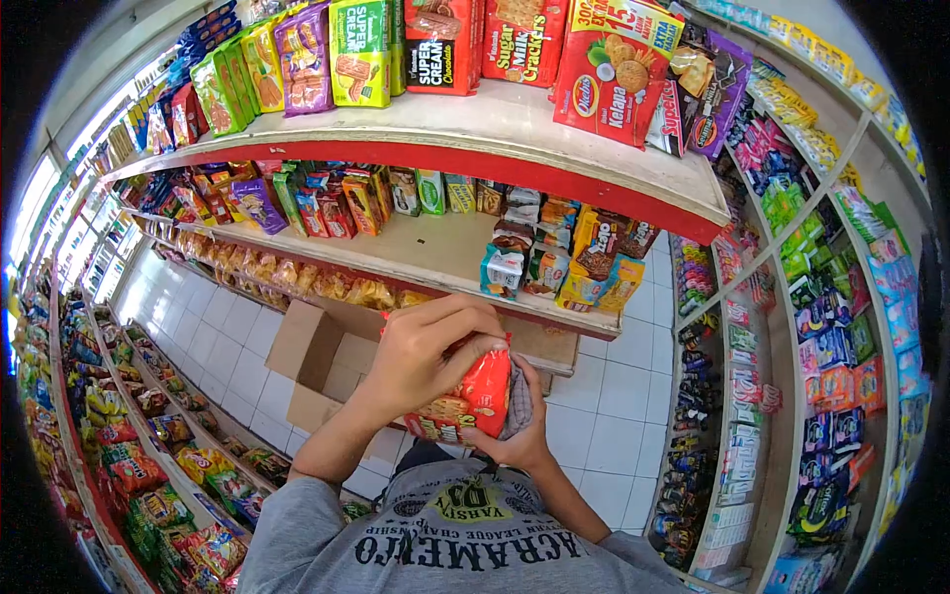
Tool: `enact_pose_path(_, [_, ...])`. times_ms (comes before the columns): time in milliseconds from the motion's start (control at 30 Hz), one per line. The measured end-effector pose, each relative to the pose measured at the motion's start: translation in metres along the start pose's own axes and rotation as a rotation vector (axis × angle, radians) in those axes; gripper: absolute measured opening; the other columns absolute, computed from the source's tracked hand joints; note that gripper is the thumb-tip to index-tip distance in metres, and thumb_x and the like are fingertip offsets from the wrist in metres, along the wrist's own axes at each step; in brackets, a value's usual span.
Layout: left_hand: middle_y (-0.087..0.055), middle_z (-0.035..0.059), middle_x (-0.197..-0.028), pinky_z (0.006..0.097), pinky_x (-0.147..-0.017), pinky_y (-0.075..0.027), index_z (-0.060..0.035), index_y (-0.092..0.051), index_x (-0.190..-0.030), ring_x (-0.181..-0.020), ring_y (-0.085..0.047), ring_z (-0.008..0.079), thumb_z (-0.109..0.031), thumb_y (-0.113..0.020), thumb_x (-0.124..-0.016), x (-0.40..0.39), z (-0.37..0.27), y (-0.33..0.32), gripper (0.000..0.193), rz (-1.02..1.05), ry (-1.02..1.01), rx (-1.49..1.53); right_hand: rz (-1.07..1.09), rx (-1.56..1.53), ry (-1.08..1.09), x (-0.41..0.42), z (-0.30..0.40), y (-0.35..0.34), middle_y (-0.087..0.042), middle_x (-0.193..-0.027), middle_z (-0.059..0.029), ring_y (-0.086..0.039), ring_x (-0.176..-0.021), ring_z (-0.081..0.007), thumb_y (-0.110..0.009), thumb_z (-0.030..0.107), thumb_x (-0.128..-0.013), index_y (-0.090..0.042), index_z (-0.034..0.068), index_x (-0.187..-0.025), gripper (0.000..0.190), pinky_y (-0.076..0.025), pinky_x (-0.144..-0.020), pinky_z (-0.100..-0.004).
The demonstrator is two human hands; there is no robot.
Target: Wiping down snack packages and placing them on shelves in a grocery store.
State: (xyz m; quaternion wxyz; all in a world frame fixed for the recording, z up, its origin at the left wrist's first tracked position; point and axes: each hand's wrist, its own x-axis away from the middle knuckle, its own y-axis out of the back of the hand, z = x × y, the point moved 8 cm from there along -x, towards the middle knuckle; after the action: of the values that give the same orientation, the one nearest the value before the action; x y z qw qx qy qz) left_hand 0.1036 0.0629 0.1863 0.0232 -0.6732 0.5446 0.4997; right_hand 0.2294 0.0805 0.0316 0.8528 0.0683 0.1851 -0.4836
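Note:
Close to my chest, my right hand (523, 438) grips a red packet of crackers (486, 386) from below and the side, along with a grey cloth (517, 397) pressed on the packet's right side. My left hand (438, 349) lies over the packet's upper left part, fingers bent and thumb near its top edge; how firmly it holds is hard to see. Ahead, on the upper shelf (475, 111), stand upright biscuit packets, among them a red cracker packet (522, 41) and a large red biscuit packet (616, 74). Smaller packs stand on the shelf below (415, 249).
An open cardboard box (300, 345) is on the tiled floor (594, 438) below the shelves, to the left of my hands. Shelves of snack bags (137, 471) line the left. At right, a rack (787, 416) holds many small packs. Bagged bread (297, 275) lies on a low shelf.

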Motion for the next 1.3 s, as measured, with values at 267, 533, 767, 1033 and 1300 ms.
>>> enact_pose_path(267, [-0.067, 0.0153, -0.099, 0.039, -0.085, -0.051, 0.0007, -0.065, -0.095, -0.094, -0.065, 0.0293, -0.009, -0.074, -0.076, 0.017, 0.002, 0.049, 0.023, -0.458, 0.141, -0.141, -0.242, -0.321, -0.137, -0.001, -0.049, 0.024, -0.052, -0.129, -0.0136, -0.052, -0.12, -0.0219, -0.084, 0.006, -0.068, -0.033, -0.001, -0.138, 0.087, -0.04, -0.106, -0.0361])
enact_pose_path(533, [-0.028, 0.0261, -0.148, 0.0466, -0.113, -0.028, -0.0005, -0.026, -0.146, -0.138, -0.032, 0.038, -0.049, -0.083, -0.065, 0.077, 0.042, -0.033, 0.11, -0.131, 0.441, -0.066, -0.384, -0.097, 0.106, -0.025, 0.003, 0.025, -0.051, -0.129, -0.0158, -0.05, -0.121, -0.0248, -0.088, 0.012, -0.067, -0.032, -0.002, -0.14, 0.094, -0.037, -0.108, -0.0379])
enact_pose_path(767, [-0.046, 0.0194, -0.141, 0.0463, -0.106, -0.043, -0.0022, -0.029, -0.146, -0.126, -0.051, 0.0324, -0.064, -0.067, -0.078, 0.144, 0.098, -0.044, 0.1, -0.31, 0.664, 1.171, -0.118, 0.113, 0.268, 0.004, 0.044, -0.016, -0.049, -0.135, -0.0263, -0.05, -0.126, -0.0351, -0.071, 0.018, -0.085, -0.038, -0.008, -0.139, 0.068, -0.037, -0.107, -0.044])
enact_pose_path(1033, [-0.053, 0.0192, -0.137, 0.0473, -0.102, -0.048, -0.0039, -0.037, -0.143, -0.119, -0.058, 0.033, -0.055, -0.059, -0.087, 0.145, 0.114, -0.046, 0.079, -0.655, 0.535, 1.583, 0.25, 0.557, 0.465, 0.019, 0.061, -0.057, -0.039, -0.146, -0.0274, -0.032, -0.14, -0.0439, -0.065, 0.024, -0.084, -0.045, 0.0, -0.14, 0.064, -0.019, -0.113, -0.0593])
enact_pose_path(1300, [-0.051, 0.0175, -0.14, 0.0479, -0.104, -0.045, -0.0055, -0.035, -0.145, -0.122, -0.056, 0.0313, -0.061, -0.061, -0.082, 0.162, 0.103, -0.079, 0.089, -0.481, 0.551, 1.629, 0.101, 0.376, 0.292, -0.08, 0.072, -0.025, -0.031, -0.154, -0.0248, -0.02, -0.146, -0.0409, -0.057, 0.026, -0.083, -0.045, 0.002, -0.143, 0.065, -0.011, -0.117, -0.056])
